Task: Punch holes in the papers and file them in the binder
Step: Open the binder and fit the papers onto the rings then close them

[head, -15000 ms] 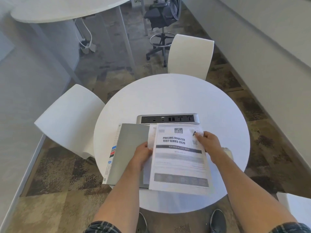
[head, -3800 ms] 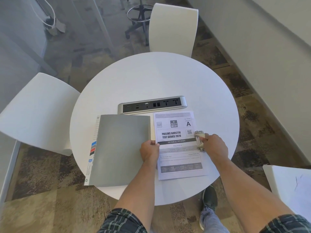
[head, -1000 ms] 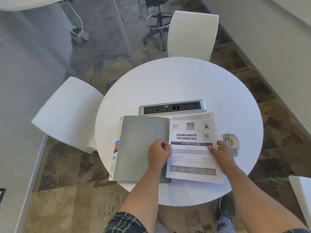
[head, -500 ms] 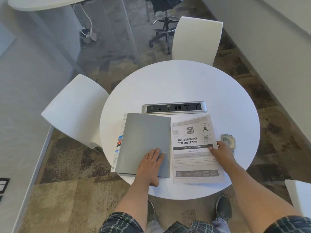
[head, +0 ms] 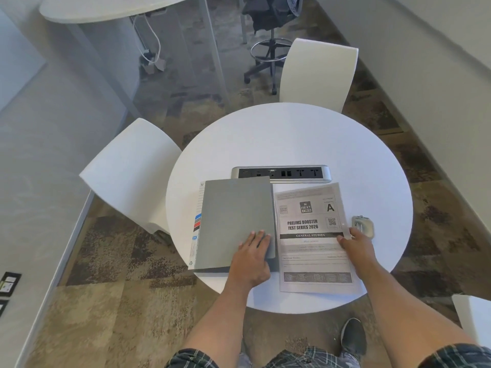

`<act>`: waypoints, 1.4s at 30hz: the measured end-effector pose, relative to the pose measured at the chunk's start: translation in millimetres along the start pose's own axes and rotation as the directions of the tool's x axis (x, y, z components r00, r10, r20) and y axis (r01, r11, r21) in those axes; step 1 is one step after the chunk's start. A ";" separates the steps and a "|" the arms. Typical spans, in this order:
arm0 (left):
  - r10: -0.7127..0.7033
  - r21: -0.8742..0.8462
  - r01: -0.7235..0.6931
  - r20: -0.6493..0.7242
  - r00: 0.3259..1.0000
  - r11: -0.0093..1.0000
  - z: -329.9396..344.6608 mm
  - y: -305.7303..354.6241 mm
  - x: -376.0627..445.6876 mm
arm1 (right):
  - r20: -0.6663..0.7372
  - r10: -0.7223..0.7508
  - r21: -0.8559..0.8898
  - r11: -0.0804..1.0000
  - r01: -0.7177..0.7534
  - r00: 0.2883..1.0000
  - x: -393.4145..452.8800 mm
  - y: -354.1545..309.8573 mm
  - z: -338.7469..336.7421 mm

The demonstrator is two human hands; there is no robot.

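Binder (head: 233,221) closed on table (head: 292,134), left hand (head: 252,257) flat on it; right hand (head: 357,247) flat on papers (head: 310,243) beside punch (head: 362,225)

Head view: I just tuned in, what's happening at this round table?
A person stands at the round white table. The left hand lies flat on the closed grey binder. The right hand rests its fingers on the right edge of the printed test papers, which lie beside the binder. The small metal hole punch sits just right of the papers, untouched.
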State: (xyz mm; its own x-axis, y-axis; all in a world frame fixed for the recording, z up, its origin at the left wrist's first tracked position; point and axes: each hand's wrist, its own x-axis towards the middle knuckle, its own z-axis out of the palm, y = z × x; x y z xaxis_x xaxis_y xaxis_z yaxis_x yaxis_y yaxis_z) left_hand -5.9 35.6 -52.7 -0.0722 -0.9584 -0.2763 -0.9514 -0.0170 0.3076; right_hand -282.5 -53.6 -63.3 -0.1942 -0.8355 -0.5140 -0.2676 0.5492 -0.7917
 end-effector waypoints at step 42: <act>-0.758 -0.880 -0.386 -0.448 0.474 0.279 -73.7 18.8 -46.6 | -0.005 0.045 -0.429 0.903 -0.043 0.999 0.9 3.0 35.9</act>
State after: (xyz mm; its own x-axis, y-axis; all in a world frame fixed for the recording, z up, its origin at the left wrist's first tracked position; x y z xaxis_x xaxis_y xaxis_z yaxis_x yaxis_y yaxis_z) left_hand 1.6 58.9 33.0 0.8214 -0.5688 0.0436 0.0262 0.1140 0.9931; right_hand -249.7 -53.3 -78.1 -0.2105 -0.8098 -0.5476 -0.6376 0.5383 -0.5510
